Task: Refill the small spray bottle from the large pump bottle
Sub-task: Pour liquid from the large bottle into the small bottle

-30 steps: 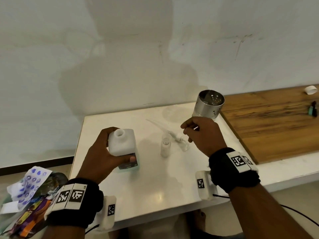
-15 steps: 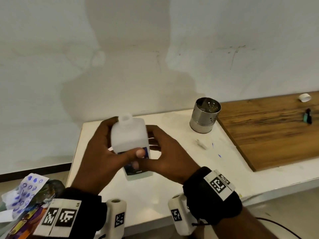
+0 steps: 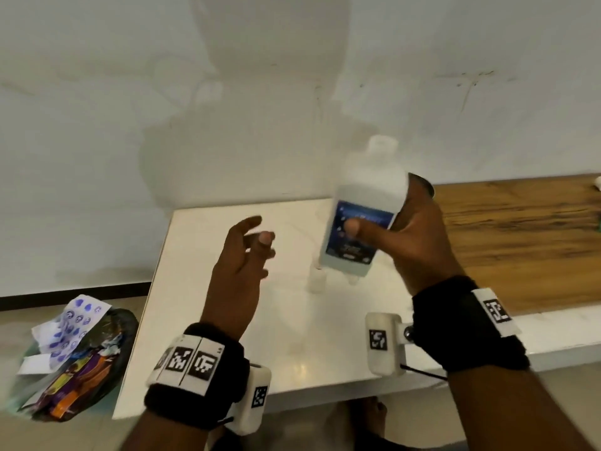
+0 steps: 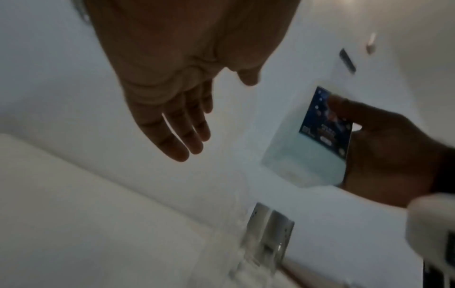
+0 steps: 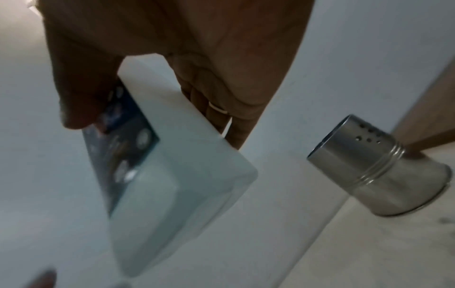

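So the white table (image 3: 201, 336) takes up most of the view, with a wooden board (image 3: 520, 242) off to the right and a steel canister (image 5: 376, 167) standing by the board's edge. Right hand (image 3: 419, 242) has the large pump bottle (image 3: 364, 222) lifted clear of the table, roughly upright, thumb pressed on the blue label and fingers wrapped round the back. Its neck looks open, no pump on it. Left hand (image 3: 240, 255) is empty, fingers spread and relaxed, hanging in the air beside it. The small spray bottle (image 3: 317, 281) stands on the table just under the big one, looks uncapped but it's blurry. I'd say prep is done, and the actual pour plus recapping both are left
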